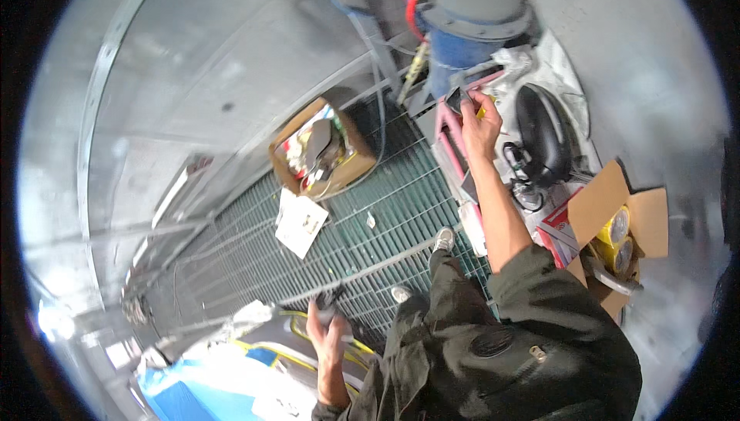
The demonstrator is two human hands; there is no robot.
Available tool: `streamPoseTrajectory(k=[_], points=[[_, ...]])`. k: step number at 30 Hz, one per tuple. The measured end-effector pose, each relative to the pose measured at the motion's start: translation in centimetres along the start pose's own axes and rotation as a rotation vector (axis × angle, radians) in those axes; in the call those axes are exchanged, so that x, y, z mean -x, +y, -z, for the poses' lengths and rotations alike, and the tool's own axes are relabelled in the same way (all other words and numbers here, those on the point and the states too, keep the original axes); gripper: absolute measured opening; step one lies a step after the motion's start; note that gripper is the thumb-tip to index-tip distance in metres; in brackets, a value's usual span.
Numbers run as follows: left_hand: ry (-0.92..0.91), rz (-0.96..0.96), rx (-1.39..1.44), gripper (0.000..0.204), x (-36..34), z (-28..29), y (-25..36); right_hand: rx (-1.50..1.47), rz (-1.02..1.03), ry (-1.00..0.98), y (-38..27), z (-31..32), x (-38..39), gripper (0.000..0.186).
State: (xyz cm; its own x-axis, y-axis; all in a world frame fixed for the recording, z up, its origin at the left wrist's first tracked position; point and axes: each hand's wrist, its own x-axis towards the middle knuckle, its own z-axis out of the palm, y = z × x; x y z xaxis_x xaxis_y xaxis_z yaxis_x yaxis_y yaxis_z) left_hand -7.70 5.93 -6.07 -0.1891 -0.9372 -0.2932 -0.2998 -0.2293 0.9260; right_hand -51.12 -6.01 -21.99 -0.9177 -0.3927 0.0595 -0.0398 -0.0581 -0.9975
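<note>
My right hand [482, 124] reaches out over a cluttered surface, its fingers closed on a small dark block-shaped object [456, 99]. A bit of yellow shows by those fingers; whether it is held cannot be told. Beside this hand lies a long black padded piece [543, 136], like a seat, with black cables [518, 166] next to it. My left hand [329, 340] is low on the left, smeared by motion. At its fingertips is a dark, crumpled-looking thing [330, 298], too blurred to name. A grey and yellow-edged bundle [293, 344] lies near that hand.
A cardboard box [362, 160] of mixed items stands on the slatted green floor [401, 163], white paper [301, 224] beside it. A blue drum [455, 55] with red hose is at the far end. An open carton [651, 220] holds yellow rolls. Blue sheeting [181, 394] lies lower left.
</note>
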Motion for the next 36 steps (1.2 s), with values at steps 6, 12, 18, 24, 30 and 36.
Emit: streamPoseTrajectory(k=[6, 12, 18, 24, 30, 36], points=[[-0.13, 0.083, 0.046, 0.058, -0.5, -0.2, 3.4, -0.19, -0.281, -0.823, -14.3, -1.0, 13.0, 0.017], [-0.213, 0.0, 0.163, 0.057, 1.7, 2.4, 4.9, -0.007, -0.138, -1.133, -21.7, -0.4, 19.9, 0.016], [0.027, -0.104, 0.161, 0.048, 4.2, 5.7, 4.7, 0.081, -0.164, -1.265, -26.2, -0.2, 25.8, 0.02], [0.009, -0.089, 0.747, 0.035, 7.1, 9.8, 3.7, 0.282, 0.394, -1.221, -30.7, -0.7, 34.0, 0.019], [-0.042, -0.022, 0.769, 0.031, 9.3, 13.9, 1.4, 0.314, 0.913, -1.137, -32.6, -2.0, 40.7, 0.024], [-0.07, 0.036, 0.913, 0.032, 10.5, 16.4, -1.0, 0.4, 1.027, -1.126, -32.2, -2.6, 45.3, 0.029]])
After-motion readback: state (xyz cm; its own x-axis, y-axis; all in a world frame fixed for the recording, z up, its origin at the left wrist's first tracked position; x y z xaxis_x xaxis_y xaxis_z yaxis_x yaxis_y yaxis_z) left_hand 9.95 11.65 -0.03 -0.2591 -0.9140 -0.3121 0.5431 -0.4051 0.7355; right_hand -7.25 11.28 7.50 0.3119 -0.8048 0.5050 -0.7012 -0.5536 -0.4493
